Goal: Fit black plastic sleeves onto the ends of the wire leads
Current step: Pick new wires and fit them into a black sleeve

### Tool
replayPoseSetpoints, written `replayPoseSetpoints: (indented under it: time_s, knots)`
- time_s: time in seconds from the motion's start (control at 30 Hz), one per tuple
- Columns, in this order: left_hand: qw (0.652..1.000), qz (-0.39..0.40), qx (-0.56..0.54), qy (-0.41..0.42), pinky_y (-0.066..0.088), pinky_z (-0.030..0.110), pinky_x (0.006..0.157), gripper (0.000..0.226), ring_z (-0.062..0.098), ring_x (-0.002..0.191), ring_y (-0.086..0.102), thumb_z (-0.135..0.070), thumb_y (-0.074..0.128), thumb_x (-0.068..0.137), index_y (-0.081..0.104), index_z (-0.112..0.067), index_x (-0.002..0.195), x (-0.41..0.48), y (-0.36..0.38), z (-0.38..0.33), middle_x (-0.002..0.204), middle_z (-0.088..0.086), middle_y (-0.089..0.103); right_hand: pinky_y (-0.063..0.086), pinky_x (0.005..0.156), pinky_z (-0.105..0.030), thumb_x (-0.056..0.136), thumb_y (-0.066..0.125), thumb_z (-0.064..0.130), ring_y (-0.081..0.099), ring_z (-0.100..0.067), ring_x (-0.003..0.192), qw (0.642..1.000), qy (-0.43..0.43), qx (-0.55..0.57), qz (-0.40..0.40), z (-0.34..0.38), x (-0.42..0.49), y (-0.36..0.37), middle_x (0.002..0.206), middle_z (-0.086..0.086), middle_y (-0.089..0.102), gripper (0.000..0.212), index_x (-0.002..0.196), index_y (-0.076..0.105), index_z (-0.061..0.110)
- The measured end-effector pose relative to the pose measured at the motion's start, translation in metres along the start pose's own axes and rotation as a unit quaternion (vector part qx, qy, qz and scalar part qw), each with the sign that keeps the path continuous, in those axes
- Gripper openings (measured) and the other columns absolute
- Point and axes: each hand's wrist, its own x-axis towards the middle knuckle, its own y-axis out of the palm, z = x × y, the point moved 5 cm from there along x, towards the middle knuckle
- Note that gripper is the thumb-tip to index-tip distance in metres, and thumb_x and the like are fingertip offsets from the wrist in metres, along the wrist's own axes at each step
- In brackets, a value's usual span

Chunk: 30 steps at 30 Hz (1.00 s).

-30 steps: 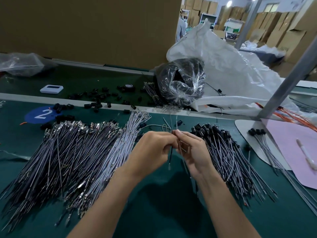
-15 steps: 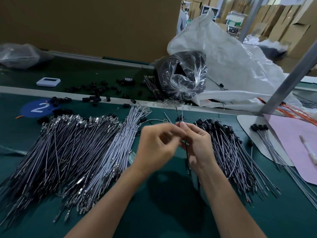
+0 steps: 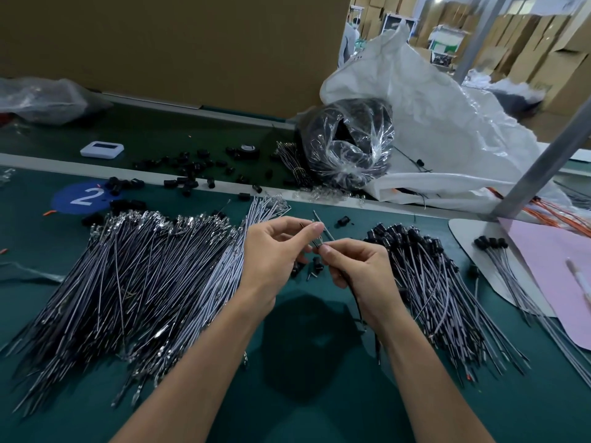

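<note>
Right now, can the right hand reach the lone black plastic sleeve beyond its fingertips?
Probably yes: bare green mat separates the right hand from the black sleeve, but it pinches a wire lead.

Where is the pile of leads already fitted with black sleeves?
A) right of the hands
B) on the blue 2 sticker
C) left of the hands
A: the sleeved leads lie fanned beside the right hand; the bare-ended pile sits beside the left hand.
</note>
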Motion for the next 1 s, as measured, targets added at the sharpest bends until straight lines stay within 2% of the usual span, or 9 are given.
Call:
replayPoseSetpoints:
  time_s: [0.17,0.33,0.53,0.63,0.73,0.8,0.83,0.9,1.0]
  knots:
    - [1.000,-0.011,0.014,-0.012,0.052,0.025,0.053,0.015,0.013,0.057,0.063,-0.025,0.078,0.081,0.076,-0.017,0.068,0.002,-0.005,0.002,0.063,0.002,0.069,0.032,0.045,-0.020,0.083,0.072,0.003,0.040,-0.011,0.048,0.999,-0.001,-0.033,-0.007,0.002,0.000,0.001,0.057,-0.005,0.057,0.015,0.074,0.078,0.012]
    - [0.999,-0.001,-0.005,-0.054,0.051,0.023,0.053,0.025,0.012,0.057,0.062,-0.022,0.069,0.089,0.077,-0.018,0.066,0.003,-0.005,0.007,0.069,0.001,0.071,0.034,0.047,-0.020,0.083,0.073,0.003,0.042,-0.012,0.050,0.998,-0.009,-0.058,-0.025,0.001,0.000,-0.002,0.058,-0.006,0.059,0.017,0.074,0.078,0.016]
    - [0.990,0.019,-0.060,-0.124,0.046,0.018,0.052,0.026,0.009,0.058,0.060,-0.021,0.067,0.091,0.078,-0.018,0.066,0.002,-0.004,0.014,0.070,-0.002,0.070,0.037,0.049,-0.015,0.083,0.073,0.002,0.046,-0.005,0.049,0.996,-0.023,-0.078,-0.035,0.000,0.000,-0.002,0.056,0.005,0.062,0.019,0.074,0.077,0.019]
    - [0.990,0.021,-0.047,-0.131,0.048,0.019,0.051,0.024,0.010,0.058,0.061,-0.021,0.066,0.092,0.077,-0.016,0.071,0.001,-0.003,0.015,0.071,-0.002,0.071,0.039,0.051,-0.012,0.082,0.074,0.002,0.051,0.000,0.050,0.993,-0.030,-0.097,-0.054,0.001,0.000,-0.003,0.057,0.008,0.065,0.017,0.076,0.077,0.018]
    - [0.995,-0.028,0.054,-0.085,0.052,0.021,0.052,0.021,0.009,0.058,0.063,-0.028,0.065,0.093,0.077,-0.015,0.081,0.011,-0.016,0.007,0.074,-0.002,0.074,0.042,0.054,-0.016,0.082,0.075,0.005,0.054,0.000,0.052,0.985,-0.038,-0.132,-0.102,0.000,-0.001,-0.008,0.058,0.010,0.066,0.015,0.077,0.076,0.018]
    - [0.983,-0.087,0.158,-0.038,0.051,0.019,0.056,0.013,0.007,0.060,0.064,-0.025,0.066,0.093,0.075,-0.016,0.090,0.026,-0.034,-0.004,0.075,-0.004,0.073,0.046,0.057,-0.022,0.082,0.075,0.007,0.056,-0.004,0.055,0.976,-0.049,-0.166,-0.135,0.001,-0.002,-0.011,0.061,0.008,0.067,0.012,0.078,0.076,0.018]
    - [0.967,-0.105,0.232,-0.012,0.051,0.019,0.061,0.010,0.006,0.064,0.064,-0.020,0.066,0.092,0.074,-0.015,0.095,0.035,-0.043,-0.010,0.079,-0.004,0.073,0.048,0.058,-0.022,0.082,0.075,0.007,0.058,-0.005,0.057,0.970,-0.055,-0.183,-0.148,0.001,-0.002,-0.011,0.063,0.007,0.069,0.011,0.079,0.077,0.017]
    - [0.913,-0.122,0.389,0.025,0.049,0.020,0.075,0.015,0.010,0.078,0.064,-0.012,0.065,0.092,0.074,-0.014,0.104,0.057,-0.055,-0.018,0.093,0.000,0.073,0.049,0.060,-0.020,0.082,0.076,0.008,0.060,-0.005,0.059,0.961,-0.068,-0.209,-0.167,0.003,-0.003,-0.013,0.068,0.004,0.070,0.008,0.081,0.077,0.016]
    - [0.849,-0.098,0.516,0.055,0.052,0.034,0.089,0.030,0.026,0.103,0.064,0.000,0.057,0.092,0.069,-0.010,0.118,0.097,-0.062,-0.017,0.113,0.009,0.070,0.048,0.060,-0.016,0.082,0.076,0.009,0.061,-0.003,0.061,0.951,-0.085,-0.232,-0.183,0.005,-0.003,-0.014,0.071,0.004,0.070,0.007,0.082,0.077,0.016]
